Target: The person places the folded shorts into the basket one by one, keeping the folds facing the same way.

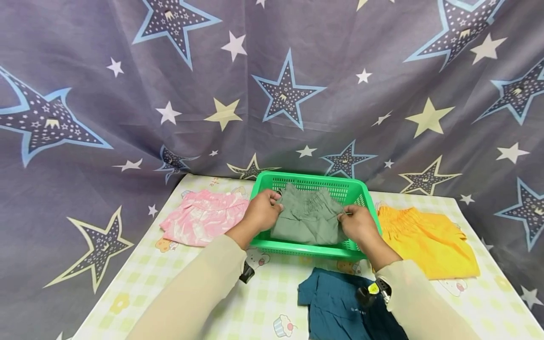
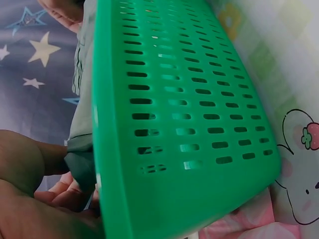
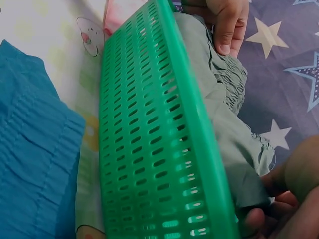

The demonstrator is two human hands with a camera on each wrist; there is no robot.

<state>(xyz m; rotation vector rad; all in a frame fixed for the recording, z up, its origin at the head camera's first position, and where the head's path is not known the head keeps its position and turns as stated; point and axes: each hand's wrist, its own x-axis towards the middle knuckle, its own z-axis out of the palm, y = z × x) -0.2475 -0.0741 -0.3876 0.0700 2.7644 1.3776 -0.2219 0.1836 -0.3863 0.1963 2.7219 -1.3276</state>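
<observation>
A star-printed curtain [image 1: 272,141] is hanging behind the green basket [image 1: 306,250], which is standing on the checked desk [image 1: 272,283]. A yellow garment [image 1: 425,243] is lying right of the basket, a teal garment [image 1: 333,302] in front. Inside the basket, its top rising above the rim, a plain grey-green garment [image 1: 308,222] is showing a gathered waistband and soft creases. A pink-and-white garment [image 1: 204,217] is resting left of the basket. The left hand [image 1: 261,210] and right hand [image 1: 359,226] are pinching the grey-green garment's opposite edges. A tiny pale marking [image 1: 358,310] is sitting on the teal cloth, too small to read.
</observation>
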